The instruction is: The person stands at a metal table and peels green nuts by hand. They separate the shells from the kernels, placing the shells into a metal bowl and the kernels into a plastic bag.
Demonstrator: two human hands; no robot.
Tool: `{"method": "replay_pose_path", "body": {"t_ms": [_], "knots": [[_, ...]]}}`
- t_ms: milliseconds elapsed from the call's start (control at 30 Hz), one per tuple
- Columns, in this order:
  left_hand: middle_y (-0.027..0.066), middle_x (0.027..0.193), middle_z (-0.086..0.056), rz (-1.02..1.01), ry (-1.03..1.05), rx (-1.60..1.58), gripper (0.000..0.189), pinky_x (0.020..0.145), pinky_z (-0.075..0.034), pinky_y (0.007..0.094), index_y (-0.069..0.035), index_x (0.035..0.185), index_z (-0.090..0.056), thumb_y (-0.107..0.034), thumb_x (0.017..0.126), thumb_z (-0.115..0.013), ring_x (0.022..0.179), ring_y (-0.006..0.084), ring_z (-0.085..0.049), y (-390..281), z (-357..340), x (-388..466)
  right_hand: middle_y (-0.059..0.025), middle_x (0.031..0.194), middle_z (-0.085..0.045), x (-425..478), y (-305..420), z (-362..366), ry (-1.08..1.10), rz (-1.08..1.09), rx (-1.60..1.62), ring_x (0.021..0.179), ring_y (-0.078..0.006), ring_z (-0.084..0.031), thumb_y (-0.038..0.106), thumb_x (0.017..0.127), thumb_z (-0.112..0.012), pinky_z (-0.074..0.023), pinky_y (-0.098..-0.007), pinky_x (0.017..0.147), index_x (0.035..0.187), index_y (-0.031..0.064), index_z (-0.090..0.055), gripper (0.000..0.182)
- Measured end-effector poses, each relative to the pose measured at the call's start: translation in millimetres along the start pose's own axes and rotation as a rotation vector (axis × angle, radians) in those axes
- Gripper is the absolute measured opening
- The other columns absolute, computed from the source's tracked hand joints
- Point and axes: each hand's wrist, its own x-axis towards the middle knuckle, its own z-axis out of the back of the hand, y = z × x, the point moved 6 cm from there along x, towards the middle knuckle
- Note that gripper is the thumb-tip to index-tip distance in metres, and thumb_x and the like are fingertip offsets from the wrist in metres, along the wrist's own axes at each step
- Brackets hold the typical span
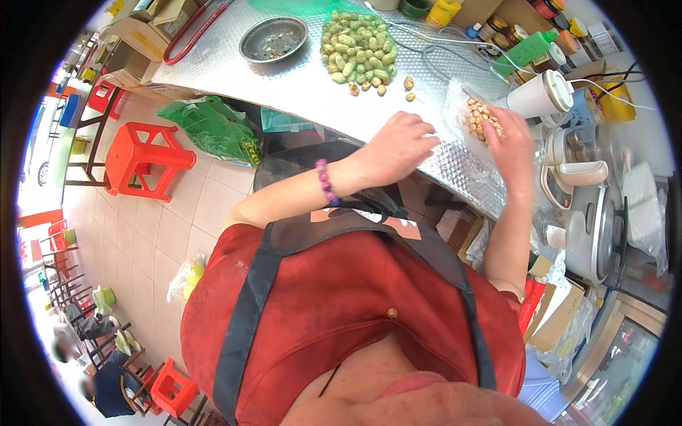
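My left hand [397, 149], a beaded bracelet [323, 181] at its wrist, hovers by the front edge of the metal-topped table [373, 114]. Its fingers are curled; whether they pinch anything is hidden. On the right, my right hand [509, 146] reaches over a clear plastic bag [454, 104] of pale round kernels [476, 112]. The thumb and fingers overlap the kernels, and the palm side is hidden. Beyond my left hand lies a heap of unshelled peanuts [359, 48] on green plastic. Two brown pieces [409, 89] lie apart from the heap.
A metal dish [274, 40] with scraps stands left of the peanuts. A white lidded cup [538, 95], cables [426, 40] and jars [517, 34] crowd the right side. A red stool [144, 160] and a green bag [208, 128] are on the floor. People sit far left.
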Motion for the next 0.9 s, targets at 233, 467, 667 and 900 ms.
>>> {"method": "replay_pose_path", "body": {"t_ms": [233, 467, 667, 900], "knots": [[0.0117, 0.093, -0.06, 0.295, -0.164, 0.222, 0.02, 0.081, -0.043, 0.0382, -0.003, 0.093, -0.063, -0.009, 0.074, -0.068, 0.089, 0.0287, -0.055, 49.1, 69.1, -36.0, -0.0125, 0.079, -0.063, 43.2, 66.7, -65.6, 0.034, 0.134, 0.07, 0.079, -0.0291, -0.059, 0.023, 0.079, -0.066, -0.047, -0.0393, 0.07, 0.082, 0.0017, -0.064, 0.021], [0.0102, 0.09, -0.061, 0.468, -0.321, 0.149, 0.017, 0.081, -0.044, 0.0383, -0.005, 0.09, -0.065, -0.01, 0.074, -0.069, 0.091, 0.0283, -0.056, 76.3, 83.7, -55.5, -0.0164, 0.089, -0.064, 67.8, 51.7, -113.6, 0.261, -0.003, -0.097, 0.086, -0.033, -0.059, 0.029, 0.083, -0.062, -0.0468, -0.0418, 0.075, 0.087, 0.0002, -0.064, 0.029], [0.0118, 0.092, -0.062, 0.502, -0.456, -0.121, 0.017, 0.075, -0.049, 0.0338, -0.003, 0.092, -0.065, -0.005, 0.076, -0.068, 0.085, 0.0257, -0.06, 74.8, 76.2, -45.7, -0.0111, 0.091, -0.064, 66.7, 43.6, -115.2, 0.167, -0.034, 0.446, 0.082, -0.0253, -0.06, 0.017, 0.085, -0.059, -0.0486, -0.0344, 0.073, 0.094, 0.0037, -0.065, 0.017], [0.0099, 0.12, -0.051, 0.496, -0.473, -0.651, 0.052, 0.094, -0.043, 0.0304, 0.0, 0.127, -0.042, -0.004, 0.081, -0.065, 0.112, 0.0184, -0.05, 86.7, 38.1, 1.2, -0.0028, 0.089, -0.063, 63.0, 46.6, -110.7, 0.262, -0.223, 1.151, 0.074, -0.0079, -0.056, 0.013, 0.092, -0.053, -0.0471, -0.0236, 0.068, 0.104, 0.0, -0.058, 0.019]]}}
